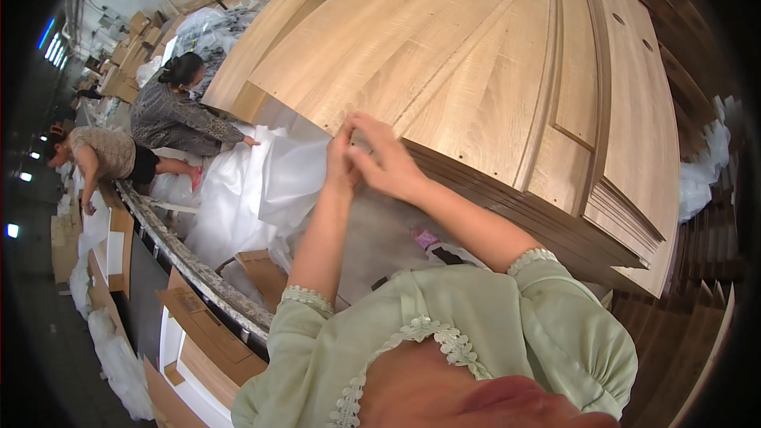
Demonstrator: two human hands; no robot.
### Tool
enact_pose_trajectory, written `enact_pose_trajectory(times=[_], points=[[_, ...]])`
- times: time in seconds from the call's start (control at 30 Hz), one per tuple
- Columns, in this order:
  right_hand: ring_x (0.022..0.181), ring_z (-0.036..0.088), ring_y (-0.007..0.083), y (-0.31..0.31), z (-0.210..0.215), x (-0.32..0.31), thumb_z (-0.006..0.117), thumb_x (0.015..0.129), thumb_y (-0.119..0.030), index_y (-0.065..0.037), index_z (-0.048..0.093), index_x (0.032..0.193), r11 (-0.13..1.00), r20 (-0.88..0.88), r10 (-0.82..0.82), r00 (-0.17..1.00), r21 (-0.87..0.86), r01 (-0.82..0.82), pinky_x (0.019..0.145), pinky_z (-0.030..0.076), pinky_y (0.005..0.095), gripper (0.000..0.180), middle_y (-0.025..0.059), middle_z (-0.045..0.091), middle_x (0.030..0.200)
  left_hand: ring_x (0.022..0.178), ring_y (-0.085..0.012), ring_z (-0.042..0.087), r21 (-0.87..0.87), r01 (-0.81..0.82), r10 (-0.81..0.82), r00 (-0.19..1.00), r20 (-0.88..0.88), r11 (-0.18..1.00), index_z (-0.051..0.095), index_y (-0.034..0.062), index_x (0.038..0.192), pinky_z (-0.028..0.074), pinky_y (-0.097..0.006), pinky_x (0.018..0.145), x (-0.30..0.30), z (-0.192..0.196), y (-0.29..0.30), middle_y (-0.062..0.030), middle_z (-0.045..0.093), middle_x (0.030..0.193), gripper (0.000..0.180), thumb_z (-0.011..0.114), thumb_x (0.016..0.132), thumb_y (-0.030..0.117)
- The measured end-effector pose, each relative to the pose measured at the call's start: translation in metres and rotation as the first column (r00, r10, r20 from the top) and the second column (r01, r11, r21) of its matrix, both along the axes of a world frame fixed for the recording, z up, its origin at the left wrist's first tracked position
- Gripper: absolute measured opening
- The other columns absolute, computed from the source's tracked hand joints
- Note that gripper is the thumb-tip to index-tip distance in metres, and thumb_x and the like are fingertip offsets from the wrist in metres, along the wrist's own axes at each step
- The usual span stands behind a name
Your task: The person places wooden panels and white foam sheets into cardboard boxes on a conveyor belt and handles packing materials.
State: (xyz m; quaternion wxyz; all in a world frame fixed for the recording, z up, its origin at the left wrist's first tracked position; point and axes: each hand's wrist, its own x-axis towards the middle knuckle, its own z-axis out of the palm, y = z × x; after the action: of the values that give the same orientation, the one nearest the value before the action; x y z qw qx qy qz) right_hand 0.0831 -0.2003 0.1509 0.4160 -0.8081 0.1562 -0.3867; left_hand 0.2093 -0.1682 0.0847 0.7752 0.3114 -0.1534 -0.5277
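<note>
My left hand (342, 160) and my right hand (388, 165) meet at the near left edge of a stack of wood-grain panels (468, 87). The fingers of both hands are stretched out, and their tips come together with a small gap between the palms. I see nothing held in either hand, though the left fingers are partly hidden behind the right ones. Small drilled holes dot the top panel beside my right hand. White foam sheeting (265, 182) hangs in loose folds to the left of my left forearm.
At left, one person (170, 107) reaches toward the foam sheeting; another person (107, 150) bends over farther left. A long metal rail (186, 250) runs along my left. Cardboard pieces (210, 337) lie at lower left, and more boards (674, 341) stand at right.
</note>
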Motion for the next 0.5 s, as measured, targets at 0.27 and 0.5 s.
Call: enact_pose_trajectory(times=[0.27,0.5], points=[[0.086,0.057,0.0103,-0.023,0.01,-0.124,0.051,0.09,-0.02,0.002,0.06,0.099,0.843,-0.249,0.044,0.967,0.529,0.098,0.075,0.045,0.0233,0.025,0.0115,0.062,0.095,0.108,-0.0214,0.052,0.358,-0.181,0.178,0.983,0.041,0.916,0.042,-0.0023,0.123,0.042,-0.034,0.091,-0.027,0.03,0.104,-0.0112,0.053,0.118,0.045,0.057,0.084,0.014],[0.115,0.045,0.0256,0.003,-0.02,-0.146,0.042,0.089,-0.049,0.002,0.036,0.129,-0.072,0.392,0.237,0.889,0.919,-0.387,0.096,0.037,0.0377,0.066,0.0176,0.047,0.124,0.101,-0.0214,0.057,0.59,-0.175,0.169,0.983,0.065,0.788,0.047,-0.0034,0.119,0.046,-0.034,0.087,-0.038,0.056,0.319,-0.011,0.057,0.113,0.047,0.064,0.077,0.008]])
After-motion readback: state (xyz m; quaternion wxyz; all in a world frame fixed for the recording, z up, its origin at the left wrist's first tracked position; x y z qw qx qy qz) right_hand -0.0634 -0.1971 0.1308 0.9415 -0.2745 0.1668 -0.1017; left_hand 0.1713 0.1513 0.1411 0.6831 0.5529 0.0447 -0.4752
